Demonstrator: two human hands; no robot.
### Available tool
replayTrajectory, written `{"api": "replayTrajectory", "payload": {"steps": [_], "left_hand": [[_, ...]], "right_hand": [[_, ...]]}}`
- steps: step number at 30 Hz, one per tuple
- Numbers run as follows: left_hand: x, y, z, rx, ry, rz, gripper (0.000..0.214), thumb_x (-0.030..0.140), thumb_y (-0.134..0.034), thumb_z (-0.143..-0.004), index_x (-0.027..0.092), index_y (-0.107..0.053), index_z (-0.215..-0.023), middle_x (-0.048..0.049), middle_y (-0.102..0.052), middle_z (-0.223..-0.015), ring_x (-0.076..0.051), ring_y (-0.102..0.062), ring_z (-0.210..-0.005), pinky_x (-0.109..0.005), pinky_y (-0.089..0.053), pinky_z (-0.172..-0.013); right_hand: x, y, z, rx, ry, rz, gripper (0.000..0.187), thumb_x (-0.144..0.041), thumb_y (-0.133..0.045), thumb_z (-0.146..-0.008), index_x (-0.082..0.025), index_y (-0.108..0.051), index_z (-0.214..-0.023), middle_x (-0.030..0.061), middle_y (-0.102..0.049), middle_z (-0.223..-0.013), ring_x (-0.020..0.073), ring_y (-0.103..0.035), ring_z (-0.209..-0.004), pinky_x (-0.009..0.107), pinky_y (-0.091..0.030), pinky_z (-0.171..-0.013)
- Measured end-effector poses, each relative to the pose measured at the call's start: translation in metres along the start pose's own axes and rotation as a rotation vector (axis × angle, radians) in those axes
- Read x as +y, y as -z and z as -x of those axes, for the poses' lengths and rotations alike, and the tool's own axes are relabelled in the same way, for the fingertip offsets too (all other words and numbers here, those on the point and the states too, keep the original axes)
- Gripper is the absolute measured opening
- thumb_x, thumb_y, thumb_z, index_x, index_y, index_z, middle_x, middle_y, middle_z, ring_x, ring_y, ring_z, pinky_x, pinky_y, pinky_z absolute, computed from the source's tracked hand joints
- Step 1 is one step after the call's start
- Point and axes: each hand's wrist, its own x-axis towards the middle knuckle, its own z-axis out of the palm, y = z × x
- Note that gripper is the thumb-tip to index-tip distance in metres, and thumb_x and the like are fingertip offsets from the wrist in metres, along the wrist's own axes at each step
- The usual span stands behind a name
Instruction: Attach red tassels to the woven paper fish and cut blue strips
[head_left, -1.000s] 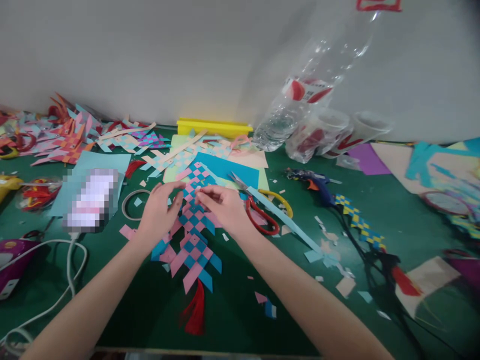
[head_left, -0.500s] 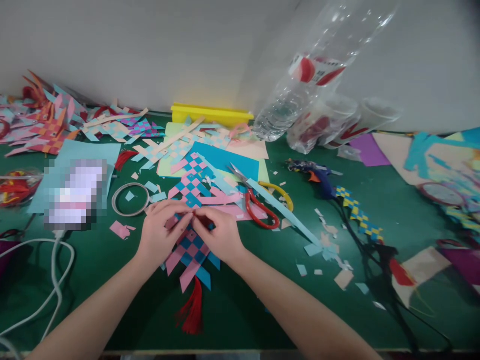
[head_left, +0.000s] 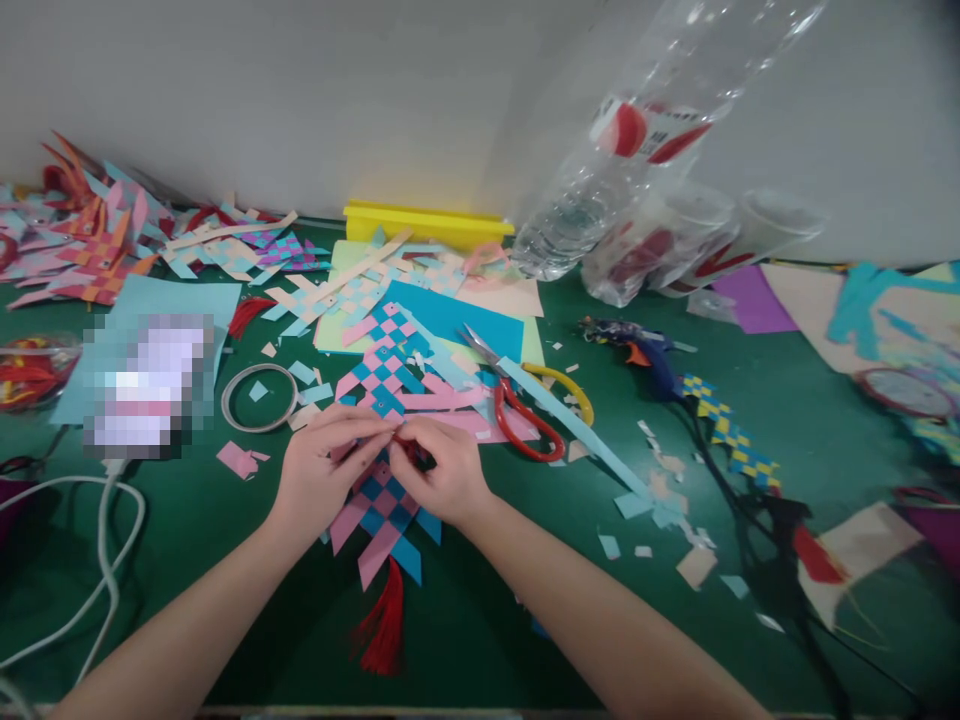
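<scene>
My left hand [head_left: 321, 462] and my right hand [head_left: 448, 470] meet fingertip to fingertip at the middle of the table. Both are closed in a pinch, and whatever lies between the fingers is too small or hidden to name. Just below them is a woven paper fish [head_left: 388, 512] in pink and blue, partly covered by the hands. From its tail end hangs a red tassel [head_left: 385, 625]. Another pink and blue woven piece [head_left: 381, 365] lies directly beyond the fingertips. Red and yellow-handled scissors [head_left: 527, 428] rest to the right, with a light blue paper strip [head_left: 577, 430] across them.
A tape roll [head_left: 228, 412] and a blurred phone [head_left: 154, 385] with a white cable [head_left: 105, 545] lie left. At right are a glue gun [head_left: 651, 368], its dark cord and paper scraps. A plastic bottle [head_left: 637, 140] leans against the wall beside bagged cups [head_left: 697, 240].
My right fingers have curled in more tightly, and the pinch has shifted slightly right. The view has moved a little; the fish and tassel stay in place.
</scene>
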Motion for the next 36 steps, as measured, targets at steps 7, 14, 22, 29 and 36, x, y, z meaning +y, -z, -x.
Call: {"api": "replayTrajectory", "payload": {"steps": [7, 14, 22, 29, 36], "left_hand": [[-0.0084, 0.0015, 0.0008, 0.081, 0.012, -0.076, 0.022, 0.031, -0.065, -0.084, 0.025, -0.065, -0.106, -0.0016, -0.07, -0.092, -0.017, -0.065, -0.082, -0.032, -0.052, -0.076], [-0.0062, -0.0024, 0.0003, 0.057, -0.133, -0.291, 0.024, 0.02, -0.06, -0.087, 0.025, -0.057, -0.111, 0.0007, -0.071, -0.09, -0.018, -0.066, -0.086, -0.036, -0.045, -0.084], [-0.0082, -0.0044, 0.0007, 0.018, -0.231, -0.332, 0.023, 0.019, -0.05, -0.092, 0.023, -0.053, -0.114, -0.0003, -0.068, -0.092, -0.016, -0.064, -0.081, -0.034, -0.045, -0.082], [-0.01, -0.0025, -0.0006, 0.014, -0.335, -0.347, 0.027, 0.016, -0.05, -0.092, 0.024, -0.051, -0.118, 0.0004, -0.067, -0.091, -0.015, -0.062, -0.08, -0.033, -0.043, -0.082], [-0.0071, -0.0006, -0.0011, 0.066, -0.345, -0.363, 0.024, 0.017, -0.056, -0.09, 0.023, -0.055, -0.113, 0.0011, -0.069, -0.089, -0.015, -0.063, -0.079, -0.032, -0.044, -0.081]], "right_hand": [[0.0017, 0.0021, 0.0003, 0.046, -0.082, -0.104, 0.014, -0.02, -0.052, -0.08, -0.024, -0.054, -0.093, 0.0028, -0.065, -0.084, 0.0145, -0.059, -0.067, 0.03, -0.051, -0.063], [0.0013, 0.0033, 0.0, 0.067, -0.07, -0.076, 0.006, -0.02, -0.056, -0.081, -0.025, -0.058, -0.082, 0.0007, -0.065, -0.072, 0.0156, -0.059, -0.065, 0.032, -0.051, -0.063], [0.0026, 0.0034, 0.0022, 0.07, -0.079, -0.115, 0.009, -0.018, -0.058, -0.079, -0.025, -0.063, -0.077, -0.0007, -0.068, -0.07, 0.0145, -0.063, -0.065, 0.029, -0.052, -0.059], [0.0022, 0.0038, 0.0022, 0.058, -0.124, -0.193, 0.008, -0.016, -0.061, -0.075, -0.02, -0.068, -0.073, -0.0001, -0.07, -0.069, 0.0137, -0.064, -0.065, 0.027, -0.052, -0.062], [0.0037, 0.0026, 0.0024, 0.025, -0.164, -0.281, 0.009, -0.016, -0.061, -0.075, -0.019, -0.068, -0.071, -0.0024, -0.068, -0.063, 0.0098, -0.059, -0.056, 0.023, -0.049, -0.054]]}}
